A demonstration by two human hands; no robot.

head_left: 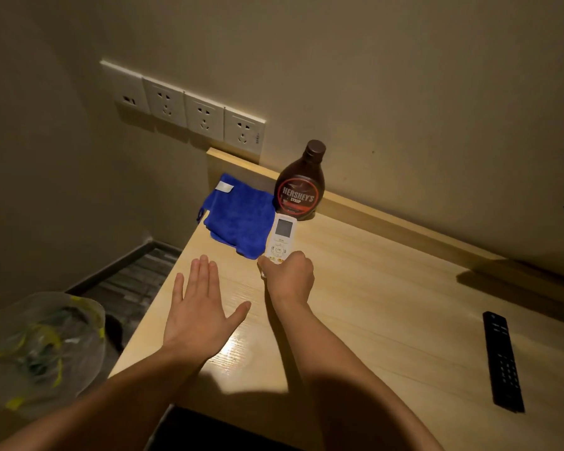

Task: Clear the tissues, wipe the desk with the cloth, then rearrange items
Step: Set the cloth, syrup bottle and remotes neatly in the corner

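A folded blue cloth (238, 218) lies at the far left corner of the light wooden desk (372, 304). Right beside it rests a white remote (281, 237) with a small screen, pointing toward a brown syrup bottle (300, 187) that stands upright against the back ledge. My right hand (288, 276) is closed around the near end of the white remote. My left hand (199, 312) lies flat on the desk near its left edge, fingers spread, holding nothing. No tissues show on the desk.
A black remote (503, 361) lies on the desk at the right. A bin lined with a clear plastic bag (36, 346) stands on the floor to the left of the desk. Several wall sockets (189, 112) sit above the desk's far corner.
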